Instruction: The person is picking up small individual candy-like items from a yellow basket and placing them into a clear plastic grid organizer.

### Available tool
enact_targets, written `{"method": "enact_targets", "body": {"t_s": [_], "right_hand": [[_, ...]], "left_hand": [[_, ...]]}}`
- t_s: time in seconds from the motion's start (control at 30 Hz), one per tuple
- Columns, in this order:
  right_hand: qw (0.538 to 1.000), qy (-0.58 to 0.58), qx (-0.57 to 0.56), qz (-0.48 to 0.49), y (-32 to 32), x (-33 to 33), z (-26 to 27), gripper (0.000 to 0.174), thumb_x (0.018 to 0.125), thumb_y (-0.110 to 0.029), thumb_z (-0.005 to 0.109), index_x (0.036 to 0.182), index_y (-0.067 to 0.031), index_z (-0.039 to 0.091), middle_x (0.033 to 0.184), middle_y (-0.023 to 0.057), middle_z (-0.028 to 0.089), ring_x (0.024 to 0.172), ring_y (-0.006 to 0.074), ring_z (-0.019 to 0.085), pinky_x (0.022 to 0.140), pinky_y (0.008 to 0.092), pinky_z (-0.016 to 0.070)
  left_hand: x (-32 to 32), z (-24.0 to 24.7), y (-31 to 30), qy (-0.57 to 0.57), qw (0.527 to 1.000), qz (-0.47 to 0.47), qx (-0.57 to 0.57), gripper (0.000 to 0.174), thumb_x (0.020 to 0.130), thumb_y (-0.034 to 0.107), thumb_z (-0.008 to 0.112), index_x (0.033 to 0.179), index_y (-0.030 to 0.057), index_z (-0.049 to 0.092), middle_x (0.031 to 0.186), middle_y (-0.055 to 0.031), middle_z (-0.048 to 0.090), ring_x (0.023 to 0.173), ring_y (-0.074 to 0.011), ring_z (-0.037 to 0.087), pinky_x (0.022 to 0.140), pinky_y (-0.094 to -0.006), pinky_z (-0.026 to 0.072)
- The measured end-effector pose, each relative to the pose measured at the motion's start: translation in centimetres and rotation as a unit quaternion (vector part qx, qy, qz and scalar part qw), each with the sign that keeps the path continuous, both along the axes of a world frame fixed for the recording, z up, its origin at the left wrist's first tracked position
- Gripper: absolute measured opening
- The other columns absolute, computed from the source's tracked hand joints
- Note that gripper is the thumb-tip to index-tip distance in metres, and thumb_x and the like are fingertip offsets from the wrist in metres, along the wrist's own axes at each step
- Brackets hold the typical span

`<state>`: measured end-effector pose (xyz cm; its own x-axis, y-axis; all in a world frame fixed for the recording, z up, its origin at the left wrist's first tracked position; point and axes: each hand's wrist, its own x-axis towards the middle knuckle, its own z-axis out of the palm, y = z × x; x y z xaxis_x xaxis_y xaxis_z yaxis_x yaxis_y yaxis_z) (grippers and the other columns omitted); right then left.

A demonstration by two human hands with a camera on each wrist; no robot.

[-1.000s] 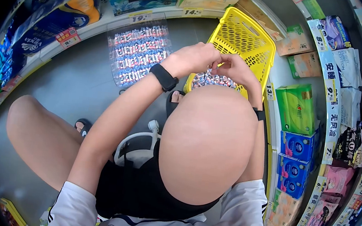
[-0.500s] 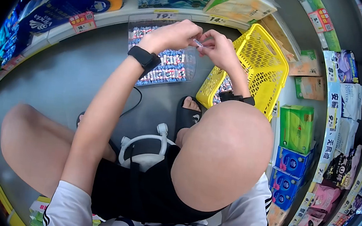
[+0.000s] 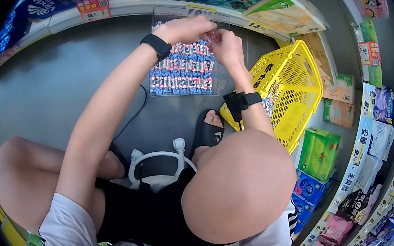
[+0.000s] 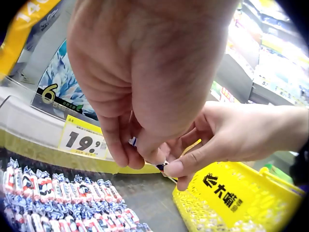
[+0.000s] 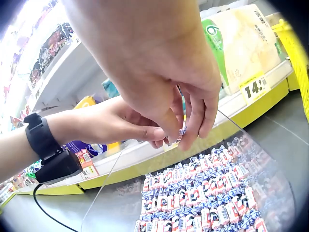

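Candy (image 5: 181, 133), one small wrapped piece, is held up in the air at the upper middle of the head view, above a clear tray (image 3: 163, 17) that lies on the floor (image 3: 65, 83) just below a shelf (image 3: 123, 5). Both hands share it. The left hand (image 3: 186, 28) has its thumb and first fingers curled in and pinching one end. The right hand (image 3: 226, 46) pinches the other end between thumb and forefinger, with its remaining fingers loosely bent.

The main risk, as I judge it, is the grip itself. The piece is tiny, its wrapper looks slick, and each hand has only a twisted end. If the two hands pull apart, an end could untwist or tear. If one hand lets go before the other has a firm pinch, the piece would probably drop.

A drop here would land on the rows (image 3: 183, 70) packed side by side in the tray, and could knock a neat line crooked. It might also bounce over the low edge onto the floor. Lowering a hand into so tight a pattern carries the same danger, since the knuckles or spare fingers could nudge neighbouring pieces. The yellow basket (image 3: 301, 101) at the right of the frame stands near the right forearm, so a careless sweep of that arm could bump it.
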<state>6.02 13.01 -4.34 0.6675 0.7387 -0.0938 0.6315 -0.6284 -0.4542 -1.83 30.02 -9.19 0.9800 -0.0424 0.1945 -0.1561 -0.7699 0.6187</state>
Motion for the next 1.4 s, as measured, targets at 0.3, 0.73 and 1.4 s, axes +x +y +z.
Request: {"method": "enact_targets", "body": {"t_s": [0.3,0.73,1.4], "right_hand": [[0.987,0.049,-0.047,-0.146,0.9,0.4,-4.8,0.026,0.084,-0.019,0.082,0.107,-0.0069,0.080,0.102,0.0175,0.080,0.101,0.0330,0.077,0.092,0.0446,0.0585],[0.973,-0.035,0.006,-0.229,4.9,0.1,-7.7,0.020,0.095,-0.009,0.064,0.092,0.0087,0.073,0.094,0.0342,0.073,0.096,0.0514,0.073,0.080,0.0562,0.0596],[0.986,-0.064,0.057,-0.140,3.2,-0.9,-12.1,0.030,0.086,-0.002,0.071,0.117,0.0001,0.073,0.119,0.0268,0.068,0.107,0.0469,0.069,0.093,0.0522,0.0562]], "left_hand": [[3.1,-4.6,-0.2,0.019,0.999,-0.006,0.043,0.027,0.094,0.010,0.068,0.119,0.0016,0.063,0.113,-0.0205,0.068,0.111,-0.0424,0.066,0.091,-0.0499,0.0534],[2.4,-7.8,-1.2,-0.013,0.986,0.088,0.143,0.043,0.092,0.011,0.065,0.131,-0.0051,0.059,0.126,-0.0148,0.065,0.120,-0.0317,0.065,0.090,-0.0432,0.0627],[2.3,-8.9,-2.3,0.080,0.974,0.086,0.195,0.053,0.090,0.011,0.067,0.143,0.0092,0.061,0.151,-0.0071,0.055,0.137,-0.0276,0.052,0.106,-0.0422,0.0530]]}}
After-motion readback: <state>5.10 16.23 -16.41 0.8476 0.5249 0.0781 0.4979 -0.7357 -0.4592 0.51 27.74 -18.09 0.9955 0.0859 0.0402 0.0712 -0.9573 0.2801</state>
